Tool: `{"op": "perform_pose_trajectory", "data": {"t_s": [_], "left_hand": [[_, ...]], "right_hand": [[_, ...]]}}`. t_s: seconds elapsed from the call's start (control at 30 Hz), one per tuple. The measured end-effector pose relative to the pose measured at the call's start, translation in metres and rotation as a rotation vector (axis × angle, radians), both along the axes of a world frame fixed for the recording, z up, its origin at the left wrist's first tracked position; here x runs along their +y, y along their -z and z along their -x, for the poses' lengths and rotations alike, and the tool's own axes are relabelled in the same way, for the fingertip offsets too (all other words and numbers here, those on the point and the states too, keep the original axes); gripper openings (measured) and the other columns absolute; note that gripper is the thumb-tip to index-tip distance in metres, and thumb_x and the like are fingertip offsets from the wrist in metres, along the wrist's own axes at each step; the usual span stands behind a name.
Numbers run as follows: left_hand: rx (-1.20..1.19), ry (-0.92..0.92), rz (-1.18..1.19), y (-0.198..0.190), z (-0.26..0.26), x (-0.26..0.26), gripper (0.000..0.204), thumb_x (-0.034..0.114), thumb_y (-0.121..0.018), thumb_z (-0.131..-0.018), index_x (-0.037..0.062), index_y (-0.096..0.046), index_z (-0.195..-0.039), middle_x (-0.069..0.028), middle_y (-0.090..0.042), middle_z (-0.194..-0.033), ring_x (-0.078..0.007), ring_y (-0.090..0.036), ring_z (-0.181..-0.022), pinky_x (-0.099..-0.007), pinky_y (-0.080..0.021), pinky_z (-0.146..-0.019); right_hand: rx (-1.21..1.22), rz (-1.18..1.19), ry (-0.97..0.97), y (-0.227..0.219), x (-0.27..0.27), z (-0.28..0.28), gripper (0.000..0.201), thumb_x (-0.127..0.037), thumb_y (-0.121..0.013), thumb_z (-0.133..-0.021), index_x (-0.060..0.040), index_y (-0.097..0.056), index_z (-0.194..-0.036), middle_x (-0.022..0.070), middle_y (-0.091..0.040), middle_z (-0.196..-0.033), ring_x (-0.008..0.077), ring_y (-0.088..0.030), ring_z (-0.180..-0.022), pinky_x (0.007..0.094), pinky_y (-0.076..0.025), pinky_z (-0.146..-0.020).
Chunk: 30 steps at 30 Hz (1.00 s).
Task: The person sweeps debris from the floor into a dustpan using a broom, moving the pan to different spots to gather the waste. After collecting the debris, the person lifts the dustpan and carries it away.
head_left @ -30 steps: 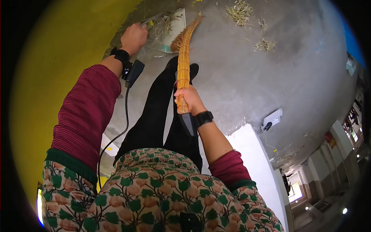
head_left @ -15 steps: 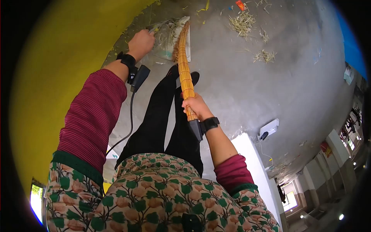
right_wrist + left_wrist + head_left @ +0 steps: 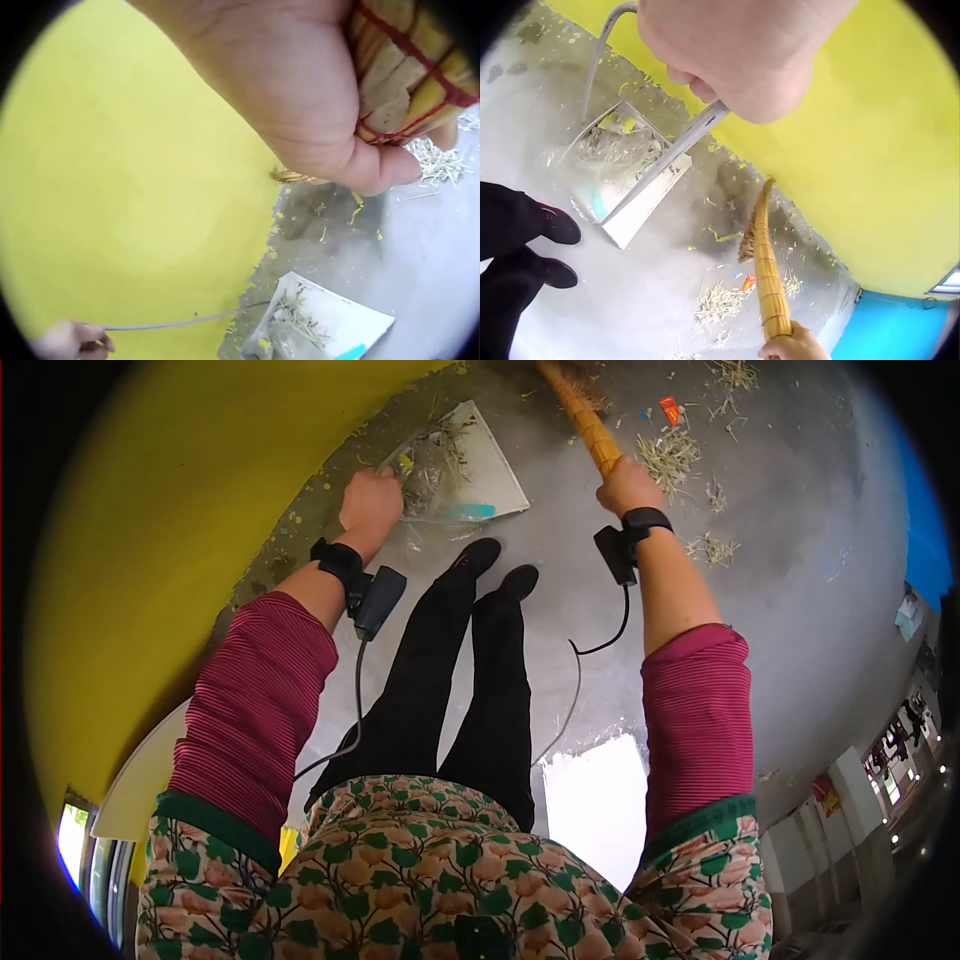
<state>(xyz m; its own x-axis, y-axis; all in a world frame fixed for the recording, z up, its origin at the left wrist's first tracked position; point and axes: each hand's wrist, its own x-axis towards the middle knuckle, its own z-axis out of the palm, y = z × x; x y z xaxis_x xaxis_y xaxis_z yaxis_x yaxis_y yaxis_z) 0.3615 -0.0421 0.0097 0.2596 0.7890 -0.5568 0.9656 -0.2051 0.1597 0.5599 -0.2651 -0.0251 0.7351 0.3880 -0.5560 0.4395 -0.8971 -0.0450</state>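
My left hand (image 3: 371, 501) grips the grey metal handle (image 3: 694, 135) of a white dustpan (image 3: 497, 468). The dustpan rests on the floor with straw, clear plastic and a teal piece (image 3: 474, 511) in it. My right hand (image 3: 631, 487) is curled round the straw broom (image 3: 592, 432), to the right of the dustpan and apart from it. In the left wrist view the broom (image 3: 766, 270) reaches toward the base of the yellow wall. Its bound grip (image 3: 397, 67) fills the upper right of the right wrist view.
Straw piles (image 3: 668, 458) and a red-orange wrapper (image 3: 671, 410) lie on the grey floor right of the broom. The yellow wall (image 3: 180, 540) runs along the left, with paint flakes at its foot. Black shoes (image 3: 478, 556) stand below the dustpan. A blue surface (image 3: 925, 540) is at far right.
My right hand has swung the broom away from the dustpan, forward and to the right, toward the straw. The left hand still holds the dustpan's handle; the dustpan's white plate shows more fully.
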Motion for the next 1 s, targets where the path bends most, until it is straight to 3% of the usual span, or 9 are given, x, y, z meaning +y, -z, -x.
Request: {"op": "perform_pose_trajectory", "data": {"t_s": [0.13,0.23,0.37,0.53,0.6,0.7,0.77,0.8,1.0], "left_hand": [[-0.007,-0.018,0.047,0.0,0.002,-0.004,0.037,0.031,-0.041,-0.081,0.0023,-0.057,-0.097,-0.0218,-0.056,-0.099,-0.0366,-0.052,-0.095,-0.0425,-0.041,-0.08],[-0.007,-0.034,0.065,-0.007,-0.001,-0.004,0.037,0.031,-0.04,-0.081,0.0028,-0.057,-0.097,-0.0215,-0.057,-0.098,-0.0368,-0.053,-0.094,-0.0424,-0.041,-0.079],[-0.006,-0.048,0.083,-0.011,-0.003,-0.008,0.036,0.031,-0.039,-0.081,0.0035,-0.057,-0.097,-0.0212,-0.057,-0.096,-0.0372,-0.053,-0.093,-0.0423,-0.041,-0.079],[0.009,-0.022,0.096,-0.006,0.004,-0.007,0.036,0.03,-0.039,-0.081,0.004,-0.057,-0.098,-0.0203,-0.058,-0.096,-0.0367,-0.053,-0.092,-0.0421,-0.042,-0.078],[-0.016,0.001,0.08,-0.006,-0.002,-0.005,0.036,0.03,-0.039,-0.081,0.0041,-0.057,-0.098,-0.0201,-0.058,-0.096,-0.0364,-0.054,-0.092,-0.0421,-0.042,-0.078],[-0.015,-0.015,0.071,-0.011,-0.001,-0.01,0.035,0.03,-0.039,-0.081,0.0041,-0.057,-0.098,-0.0202,-0.058,-0.096,-0.0364,-0.054,-0.092,-0.0424,-0.042,-0.078],[-0.018,-0.014,0.089,-0.01,-0.001,-0.008,0.034,0.029,-0.04,-0.081,0.0045,-0.056,-0.099,-0.0204,-0.058,-0.096,-0.0364,-0.054,-0.092,-0.0426,-0.042,-0.078],[-0.024,-0.013,0.092,-0.01,-0.001,-0.006,0.034,0.029,-0.04,-0.081,0.0045,-0.056,-0.099,-0.0204,-0.058,-0.096,-0.0364,-0.054,-0.092,-0.0426,-0.042,-0.078],[-0.014,-0.013,0.109,-0.007,-0.001,-0.006,0.035,0.03,-0.042,-0.081,0.0038,-0.056,-0.1,-0.0202,-0.057,-0.097,-0.0362,-0.053,-0.094,-0.0423,-0.041,-0.079]], "right_hand": [[0.11,-0.031,-0.223,-0.009,-0.05,0.079,0.031,-0.014,-0.053,-0.069,-0.002,-0.048,-0.097,0.0191,-0.06,-0.073,0.0332,-0.06,-0.066,0.041,-0.048,-0.059],[0.71,0.018,0.366,-0.085,-0.092,0.093,0.06,-0.009,-0.06,-0.054,-0.0051,-0.044,-0.112,0.0206,-0.059,-0.079,0.0344,-0.058,-0.075,0.0394,-0.045,-0.062],[0.45,-0.099,0.33,-0.098,-0.116,0.079,0.08,-0.008,-0.063,-0.054,-0.009,-0.031,-0.128,0.0216,-0.059,-0.079,0.0373,-0.057,-0.069,0.0376,-0.047,-0.061],[0.191,0.032,0.115,-0.034,-0.027,0.011,0.047,-0.011,-0.056,-0.066,-0.0023,-0.041,-0.11,0.022,-0.059,-0.081,0.0352,-0.057,-0.081,0.0421,-0.047,-0.065],[0.306,0.052,0.232,0.004,-0.012,0.048,0.038,-0.016,-0.056,-0.068,-0.0028,-0.043,-0.102,0.0217,-0.059,-0.088,0.0357,-0.057,-0.082,0.0424,-0.047,-0.069],[0.391,0.075,0.231,-0.023,-0.02,0.13,0.05,-0.015,-0.058,-0.062,-0.004,-0.04,-0.108,0.0229,-0.058,-0.086,0.0376,-0.056,-0.085,0.0435,-0.045,-0.072],[0.743,-0.266,0.44,-0.043,-0.065,0.144,0.05,-0.009,-0.061,-0.053,-0.008,-0.048,-0.101,0.0182,-0.059,-0.08,0.0342,-0.058,-0.076,0.0418,-0.046,-0.066],[0.85,-0.203,0.658,-0.078,-0.068,0.139,0.051,-0.007,-0.062,-0.051,-0.0094,-0.049,-0.1,0.0147,-0.058,-0.076,0.0295,-0.058,-0.063,0.0383,-0.048,-0.058],[0.499,-0.162,0.68,-0.093,-0.11,0.103,0.055,-0.005,-0.061,-0.054,-0.0089,-0.046,-0.107,0.0155,-0.059,-0.077,0.0283,-0.059,-0.062,0.0359,-0.049,-0.056]]}}
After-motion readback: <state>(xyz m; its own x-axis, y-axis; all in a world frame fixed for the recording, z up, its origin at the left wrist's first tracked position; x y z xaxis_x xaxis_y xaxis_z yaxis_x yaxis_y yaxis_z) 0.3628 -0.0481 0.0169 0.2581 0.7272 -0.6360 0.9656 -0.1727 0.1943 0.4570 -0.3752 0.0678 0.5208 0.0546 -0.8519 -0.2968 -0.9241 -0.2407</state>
